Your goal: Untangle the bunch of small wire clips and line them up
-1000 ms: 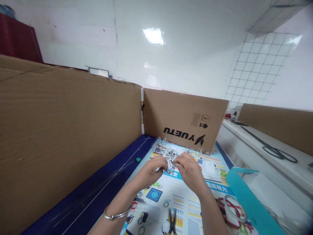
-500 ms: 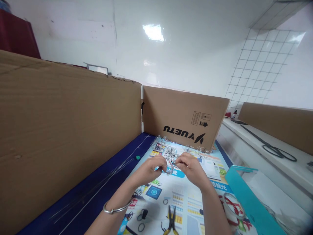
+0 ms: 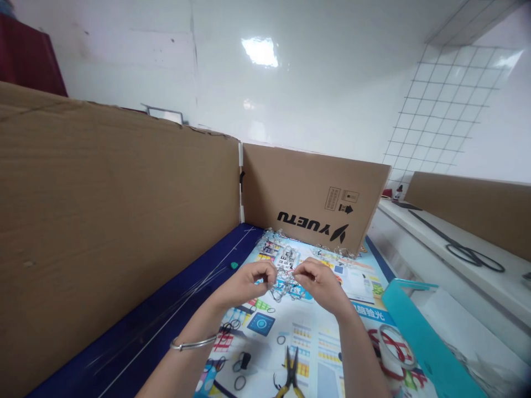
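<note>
Over the printed sheet point(image 3: 327, 318), my left hand point(image 3: 249, 283) is closed, thumb and fingertips pinching a strand of thin wire loops point(image 3: 282, 291). Facing it, my right hand point(image 3: 320, 283) also pinches the strand close by, with only a small gap between the two hands. The loops look clear or silvery, with tiny dark and red specks, too small to tell more. A silver bangle point(image 3: 193, 345) circles my left wrist. Yellow-handled pliers point(image 3: 292, 369) lie below the hands, tips pointing away from me.
Cardboard panels point(image 3: 315, 193) wall off the left and back. More wire loops point(image 3: 269, 237) lie along the back edge. Dark rings point(image 3: 239, 382) are scattered at front left. On the right sit a clear roll point(image 3: 396, 347), a turquoise holder point(image 3: 427, 337) and, on a ledge, scissors point(image 3: 473, 257).
My hands have drawn slightly closer to me, the left a little leftward. More of the looped strand now hangs below the fingers.
</note>
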Available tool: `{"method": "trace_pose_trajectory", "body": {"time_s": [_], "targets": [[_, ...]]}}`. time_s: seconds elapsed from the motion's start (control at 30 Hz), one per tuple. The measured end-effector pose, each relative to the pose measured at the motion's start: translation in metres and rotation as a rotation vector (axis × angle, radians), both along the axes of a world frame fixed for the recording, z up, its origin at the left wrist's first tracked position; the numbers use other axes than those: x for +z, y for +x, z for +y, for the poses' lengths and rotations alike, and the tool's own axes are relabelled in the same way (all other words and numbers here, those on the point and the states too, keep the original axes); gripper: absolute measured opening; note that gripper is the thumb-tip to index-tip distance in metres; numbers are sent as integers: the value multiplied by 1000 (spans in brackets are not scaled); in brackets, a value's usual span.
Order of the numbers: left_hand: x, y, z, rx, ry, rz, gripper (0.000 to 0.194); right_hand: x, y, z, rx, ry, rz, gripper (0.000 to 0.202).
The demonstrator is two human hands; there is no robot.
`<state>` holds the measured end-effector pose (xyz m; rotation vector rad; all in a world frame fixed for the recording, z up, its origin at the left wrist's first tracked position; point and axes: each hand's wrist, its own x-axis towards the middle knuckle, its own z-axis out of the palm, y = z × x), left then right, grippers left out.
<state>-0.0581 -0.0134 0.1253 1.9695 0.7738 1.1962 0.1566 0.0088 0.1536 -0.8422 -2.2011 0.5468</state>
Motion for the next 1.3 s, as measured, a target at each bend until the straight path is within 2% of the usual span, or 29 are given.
{"method": "trace_pose_trajectory", "body": {"time_s": [0.17, 0.27, 0.43, 0.57, 0.67, 0.8, 0.9, 1.1, 1.3], "targets": [[-1, -4, -1, -72, -185, -193, 9, 1, -3, -3, -6, -24, 14, 10], [0, -4, -2, -89, -240, -257, 9, 3, -4, -4, 2, -39, 29, 9], [0, -9, -1, -18, -270, -386, 13, 4, 1, -2, -50, -51, 84, 13], [-3, -14, 4, 45, -264, -501, 16, 3, 6, 3, -91, -127, 188, 17], [-5, -16, 8, 74, -279, -576, 19, 1, 9, 6, -38, -220, 242, 25], [-7, -17, 11, 96, -330, -682, 23, -3, 9, 6, 115, -326, 302, 41], [-6, -13, 10, 105, -369, -763, 23, -6, 5, 5, 163, -375, 347, 47], [0, -1, 6, 48, -459, -915, 24, -12, -5, 7, 183, -388, 468, 49], [0, 5, 6, 54, -526, -942, 25, -16, -5, 12, 85, -383, 529, 38]]}}
